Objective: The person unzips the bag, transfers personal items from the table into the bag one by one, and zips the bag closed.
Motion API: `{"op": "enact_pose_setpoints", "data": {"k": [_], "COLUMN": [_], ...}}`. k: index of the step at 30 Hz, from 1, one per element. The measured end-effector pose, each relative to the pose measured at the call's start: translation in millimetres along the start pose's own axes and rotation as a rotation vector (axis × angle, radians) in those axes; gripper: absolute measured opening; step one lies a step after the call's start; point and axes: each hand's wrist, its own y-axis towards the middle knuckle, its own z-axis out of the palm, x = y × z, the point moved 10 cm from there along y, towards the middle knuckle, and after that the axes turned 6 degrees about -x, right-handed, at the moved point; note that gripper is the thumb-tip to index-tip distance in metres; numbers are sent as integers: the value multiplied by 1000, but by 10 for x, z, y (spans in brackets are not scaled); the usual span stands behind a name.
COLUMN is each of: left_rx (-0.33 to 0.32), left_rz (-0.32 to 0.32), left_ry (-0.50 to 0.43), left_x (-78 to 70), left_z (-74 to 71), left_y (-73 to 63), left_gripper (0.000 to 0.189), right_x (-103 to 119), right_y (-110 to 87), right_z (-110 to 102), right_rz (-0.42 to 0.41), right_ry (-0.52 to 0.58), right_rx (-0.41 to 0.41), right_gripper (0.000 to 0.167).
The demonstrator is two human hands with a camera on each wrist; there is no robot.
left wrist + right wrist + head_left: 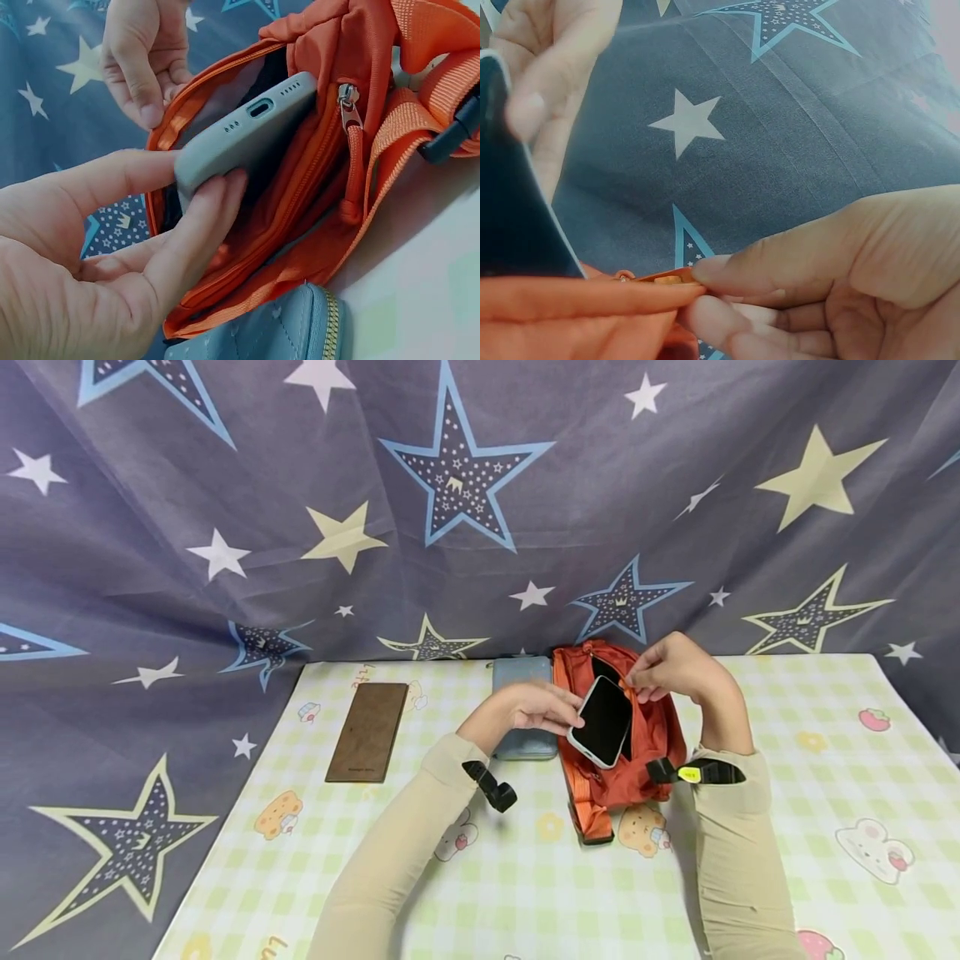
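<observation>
My left hand [542, 706] pinches a smartphone [602, 720] in a pale grey case between thumb and fingers. In the left wrist view the phone [247, 127] is partly inside the unzipped orange bag [330, 45], its charging-port end sticking out of the mouth. My right hand [678, 670] pinches the edge of the bag's opening; the right wrist view shows thumb and fingertips on the orange fabric [577, 307]. The bag [660, 735] lies on the table. Beneath and beside the left hand is a blue-grey zipped wallet [525, 747].
A flat brown wallet [367, 732] lies at the table's left. The bag's orange strap with a black end [595, 827] hangs toward the front. A star-print curtain [480, 585] rises behind the table [525, 893], which has a green-checked cover.
</observation>
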Motion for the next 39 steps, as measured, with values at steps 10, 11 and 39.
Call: {"op": "enact_pose_setpoints", "data": {"k": [10, 11, 39], "left_rx": [-18, -28, -129], "left_rz": [12, 12, -16], "left_ry": [-69, -81, -141], "left_x": [-79, -95, -79], "left_z": [2, 10, 188], "left_y": [-45, -40, 162], "left_gripper": [52, 50, 39], "right_x": [2, 0, 0], "right_y": [-10, -8, -6], "right_z": [-5, -6, -24], "right_rz": [3, 1, -5], "right_ry": [-1, -4, -13], "right_rx": [0, -2, -7], "right_gripper": [20, 20, 21]}}
